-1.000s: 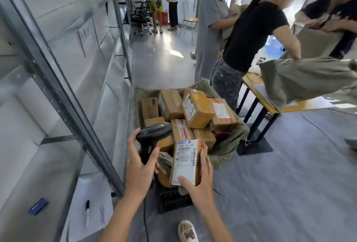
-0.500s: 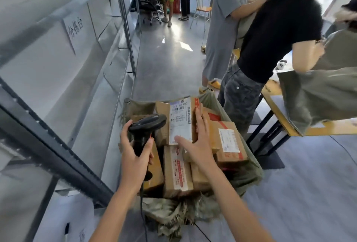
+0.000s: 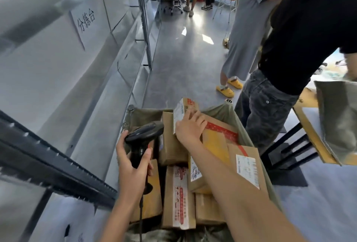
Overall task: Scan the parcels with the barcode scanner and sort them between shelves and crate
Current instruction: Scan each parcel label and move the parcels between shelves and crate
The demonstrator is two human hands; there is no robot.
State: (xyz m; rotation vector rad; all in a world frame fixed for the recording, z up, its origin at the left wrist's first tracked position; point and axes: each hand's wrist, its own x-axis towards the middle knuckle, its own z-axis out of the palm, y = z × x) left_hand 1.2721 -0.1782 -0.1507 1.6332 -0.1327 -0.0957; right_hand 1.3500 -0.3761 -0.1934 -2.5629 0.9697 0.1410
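My left hand (image 3: 133,166) grips the handle of a black barcode scanner (image 3: 144,135), its head pointing right and forward. My right hand (image 3: 190,127) holds a small cardboard parcel (image 3: 183,110) with a white label, stretched out over the far end of an olive-green sack (image 3: 222,109) packed with several brown parcels (image 3: 177,197). The held parcel is tilted, its label side facing left. On my left runs grey metal shelving (image 3: 108,64) with a paper sign (image 3: 84,23).
Two people stand close on the right: one in a black top and dark jeans (image 3: 266,110), one in grey clothes with yellow shoes (image 3: 229,87). A wooden table with black legs (image 3: 309,137) carries a grey bag (image 3: 340,118). More people and chairs stand far down the aisle.
My right hand has carried the labelled parcel forward, away from the scanner, to the far end of the sack. My view has moved forward over the parcels; the scanner stays in my left hand.
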